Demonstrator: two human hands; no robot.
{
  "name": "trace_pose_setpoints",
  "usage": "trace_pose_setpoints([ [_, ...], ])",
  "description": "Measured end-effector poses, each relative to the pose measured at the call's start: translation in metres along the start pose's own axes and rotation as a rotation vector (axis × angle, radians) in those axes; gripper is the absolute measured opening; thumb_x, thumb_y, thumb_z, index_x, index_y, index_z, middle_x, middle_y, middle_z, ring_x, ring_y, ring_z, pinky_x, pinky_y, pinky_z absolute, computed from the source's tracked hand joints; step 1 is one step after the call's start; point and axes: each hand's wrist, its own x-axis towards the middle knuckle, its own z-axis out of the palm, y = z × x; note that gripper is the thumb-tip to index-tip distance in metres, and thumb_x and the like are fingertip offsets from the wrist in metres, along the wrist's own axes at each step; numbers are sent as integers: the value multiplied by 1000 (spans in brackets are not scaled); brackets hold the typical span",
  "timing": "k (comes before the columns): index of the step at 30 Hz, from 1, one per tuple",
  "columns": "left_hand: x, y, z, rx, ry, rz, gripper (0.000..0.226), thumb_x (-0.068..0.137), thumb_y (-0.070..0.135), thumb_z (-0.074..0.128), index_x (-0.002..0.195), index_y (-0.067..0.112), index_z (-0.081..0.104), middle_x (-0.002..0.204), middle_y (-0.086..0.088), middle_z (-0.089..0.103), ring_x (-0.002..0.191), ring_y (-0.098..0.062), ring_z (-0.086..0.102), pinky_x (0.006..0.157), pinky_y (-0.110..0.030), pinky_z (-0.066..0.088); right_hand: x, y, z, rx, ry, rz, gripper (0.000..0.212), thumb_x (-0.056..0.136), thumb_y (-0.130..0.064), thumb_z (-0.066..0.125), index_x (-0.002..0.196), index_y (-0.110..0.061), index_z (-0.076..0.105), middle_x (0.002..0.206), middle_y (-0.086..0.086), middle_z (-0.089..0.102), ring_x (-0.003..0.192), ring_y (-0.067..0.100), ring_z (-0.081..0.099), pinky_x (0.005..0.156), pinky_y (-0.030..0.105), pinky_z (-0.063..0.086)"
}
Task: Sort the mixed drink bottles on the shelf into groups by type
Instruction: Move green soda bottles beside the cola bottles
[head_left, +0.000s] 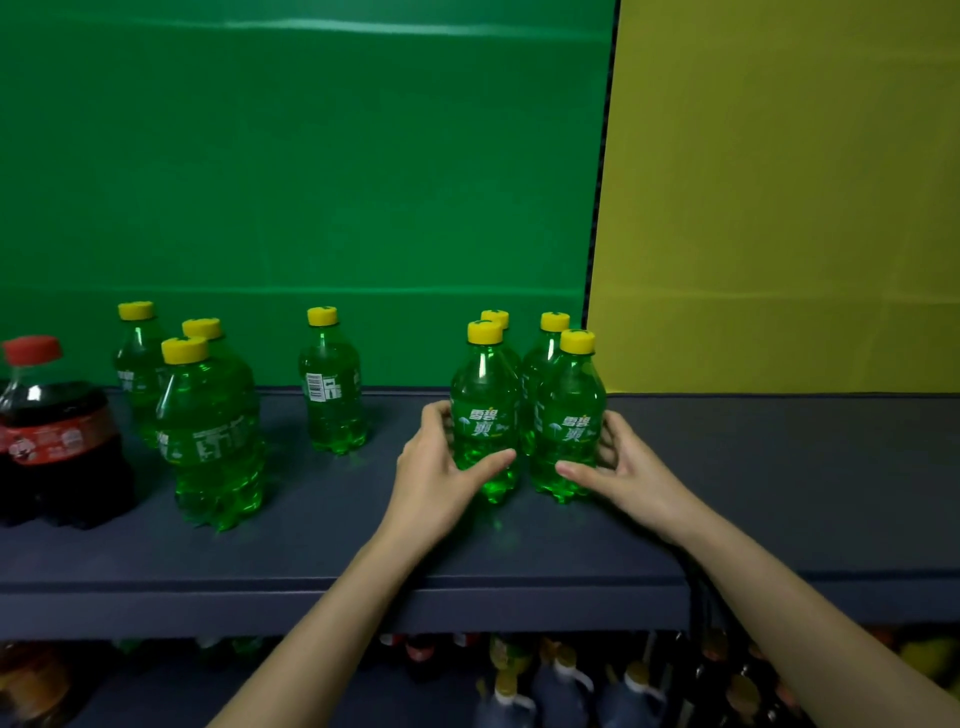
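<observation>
Several green soda bottles with yellow caps stand on a dark shelf (311, 545). A tight cluster sits at centre right: a front left bottle (484, 400), a front right bottle (569, 415), and two more behind them. My left hand (436, 467) wraps the front left bottle's lower body. My right hand (618, 462) cups the front right bottle from its right side. A single green bottle (332, 384) stands apart in the middle. Three more green bottles (210, 431) group at the left. A dark cola bottle with a red cap (57, 431) stands at the far left.
Behind the shelf hang a green backdrop (291, 156) and a yellow backdrop (779, 182). The shelf's right stretch (805, 467) is bare. Below the shelf edge, a lower shelf holds several assorted bottles (561, 680), blurred.
</observation>
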Motion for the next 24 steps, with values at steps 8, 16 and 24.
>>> trace_pose_setpoints([
  [8,6,-12,12,84,-61,48,69,72,38,75,125,15,36,124,6,55,119,-16,52,102,-41,41,3,10,-2,8,-41,-21,64,85,-12,61,128,-27,16,136,-10,36,115,-9,44,89,3,38],
  [16,11,-11,18,171,-71,67,71,74,37,75,127,14,35,129,2,54,118,-14,52,101,-37,42,2,11,-1,-21,-18,-30,66,85,-14,61,132,-23,16,134,-12,30,111,-13,39,83,-2,37],
  [24,-19,-13,-24,275,58,133,55,76,56,61,115,19,55,114,10,59,107,-5,55,95,-31,46,-24,-4,0,-204,368,-284,53,76,-13,71,117,-28,40,123,-1,44,111,8,46,93,19,40],
])
